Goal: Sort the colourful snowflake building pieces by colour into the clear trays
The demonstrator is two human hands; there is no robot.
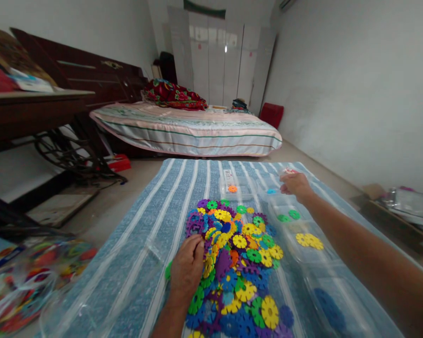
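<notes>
A heap of plastic snowflake discs [232,239] in yellow, green, blue, purple and orange covers the middle of the striped cloth. At its left edge lies my left hand [187,265], fingers curled in and closed; what they may hold is hidden. My right hand [296,184] reaches over the far end of the clear boxes, its fingers pinched together. Something red and white [289,171] shows just behind it, too blurred to name. Below that hand, one clear box holds green discs [289,215]. Nearer boxes contain yellow discs [309,241] and blue discs [329,307].
At the far side, a clear box holds an orange disc [232,189]; beside it lies a light-blue disc [270,191]. A bag of colourful pieces [31,286] is at lower left. Beyond the cloth [134,249] stand a bed [186,134] and a sewing-machine table [31,108].
</notes>
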